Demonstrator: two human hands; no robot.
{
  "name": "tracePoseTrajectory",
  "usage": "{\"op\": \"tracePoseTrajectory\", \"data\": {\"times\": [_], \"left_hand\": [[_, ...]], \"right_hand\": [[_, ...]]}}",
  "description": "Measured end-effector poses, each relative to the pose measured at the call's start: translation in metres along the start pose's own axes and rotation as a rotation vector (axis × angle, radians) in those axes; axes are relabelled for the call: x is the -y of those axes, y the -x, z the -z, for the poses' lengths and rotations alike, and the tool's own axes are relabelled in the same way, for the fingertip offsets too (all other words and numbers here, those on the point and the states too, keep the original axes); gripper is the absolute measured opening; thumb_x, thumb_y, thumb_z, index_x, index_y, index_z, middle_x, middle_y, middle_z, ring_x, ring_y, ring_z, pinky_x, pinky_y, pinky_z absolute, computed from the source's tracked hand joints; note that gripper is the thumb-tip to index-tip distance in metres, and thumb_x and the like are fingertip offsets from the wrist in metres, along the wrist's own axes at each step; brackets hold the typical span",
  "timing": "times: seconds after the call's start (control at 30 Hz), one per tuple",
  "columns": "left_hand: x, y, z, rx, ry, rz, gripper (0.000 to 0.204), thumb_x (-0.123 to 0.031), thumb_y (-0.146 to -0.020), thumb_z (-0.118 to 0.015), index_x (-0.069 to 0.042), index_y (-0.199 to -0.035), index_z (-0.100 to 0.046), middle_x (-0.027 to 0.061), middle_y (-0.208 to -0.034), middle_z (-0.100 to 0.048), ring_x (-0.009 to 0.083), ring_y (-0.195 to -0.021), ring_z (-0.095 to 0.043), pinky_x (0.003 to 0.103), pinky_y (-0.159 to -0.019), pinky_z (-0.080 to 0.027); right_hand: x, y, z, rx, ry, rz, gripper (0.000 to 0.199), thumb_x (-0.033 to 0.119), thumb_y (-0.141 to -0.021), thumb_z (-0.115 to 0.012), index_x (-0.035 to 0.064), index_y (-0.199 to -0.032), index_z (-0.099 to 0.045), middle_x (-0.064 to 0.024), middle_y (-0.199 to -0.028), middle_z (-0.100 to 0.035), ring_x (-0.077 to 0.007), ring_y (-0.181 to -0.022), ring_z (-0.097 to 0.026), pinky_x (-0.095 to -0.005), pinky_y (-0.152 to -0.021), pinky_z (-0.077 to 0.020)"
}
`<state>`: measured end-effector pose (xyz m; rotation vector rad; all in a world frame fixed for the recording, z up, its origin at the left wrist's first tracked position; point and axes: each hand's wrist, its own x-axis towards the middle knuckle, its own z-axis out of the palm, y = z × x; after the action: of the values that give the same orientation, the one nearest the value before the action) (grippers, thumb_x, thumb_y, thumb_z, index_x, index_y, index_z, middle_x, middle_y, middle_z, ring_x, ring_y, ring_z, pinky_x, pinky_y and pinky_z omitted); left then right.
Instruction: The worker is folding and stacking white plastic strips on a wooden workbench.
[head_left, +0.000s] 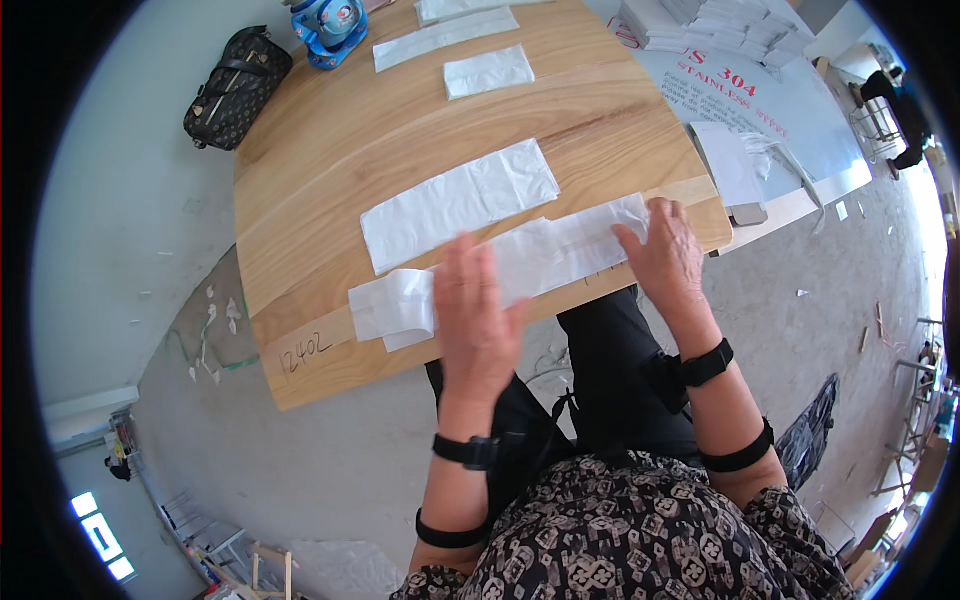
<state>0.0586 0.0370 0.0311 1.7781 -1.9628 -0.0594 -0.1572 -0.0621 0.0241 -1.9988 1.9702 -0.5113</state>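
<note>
Far left, off the table edge: dark patterned handbag sitting on the grey floor, well apart from everything else. Next over, blue toy-looking bottle thing at the far edge of the wooden table. A few flat white bags further back, one long, one short. Closer in, another flat white bag lying diagonal, untouched, just beyond the one being worked on.

Then the main bit: long white paper bag stretched along the near edge of the table, left end folded and crumpled. Left hand pressed flat on its middle-left part, fingers spread and straight, not gripping anything. Right hand resting on the bag's right end, fingers loosely curved and laid on top, palm down, no pinch visible. Black bands on both wrists and forearms.

Far right: white stacked stuff and a light sheet past the table corner.
</note>
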Motion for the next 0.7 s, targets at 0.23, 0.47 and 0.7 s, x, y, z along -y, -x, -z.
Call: {"op": "tracePoseTrajectory", "data": {"times": [0.23, 0.47, 0.7], "left_hand": [[-0.023, -0.003, -0.038, 0.288, -0.021, 0.043, 0.084, -0.047, -0.086, -0.061, 0.000, -0.147, -0.026, 0.0181, -0.156, -0.022, 0.0326, -0.145, -0.018, 0.048, -0.117, -0.015], [-0.017, -0.002, -0.041, 0.012, 0.133, 0.025, 0.061, -0.039, -0.091, -0.060, 0.003, -0.133, -0.045, 0.0177, -0.138, -0.046, 0.0304, -0.128, -0.045, 0.046, -0.106, -0.034], [-0.016, -0.015, -0.020, -0.100, 1.102, 0.728, 0.020, -0.013, -0.091, -0.065, -0.003, -0.076, -0.057, -0.0019, -0.065, -0.055, 0.0047, -0.057, -0.046, 0.022, -0.052, -0.039]], "right_hand": [[-0.004, -0.002, 0.002, 0.056, -0.081, -0.149, 0.027, 0.022, -0.074, -0.071, -0.0002, -0.081, -0.058, -0.0173, -0.088, -0.058, -0.0369, -0.094, -0.057, -0.0454, -0.078, -0.0462], [-0.004, -0.004, -0.008, 0.019, -0.853, -0.338, 0.016, 0.006, -0.073, -0.070, 0.0005, -0.086, -0.061, -0.0083, -0.081, -0.063, -0.0171, -0.075, -0.062, -0.0309, -0.066, -0.0485], [0.057, 0.040, -0.013, 0.075, -0.722, 0.464, 0.028, 0.000, -0.072, -0.069, 0.0004, -0.098, -0.059, -0.0097, -0.087, -0.062, -0.0256, -0.082, -0.062, -0.0336, -0.072, -0.0510]]}}
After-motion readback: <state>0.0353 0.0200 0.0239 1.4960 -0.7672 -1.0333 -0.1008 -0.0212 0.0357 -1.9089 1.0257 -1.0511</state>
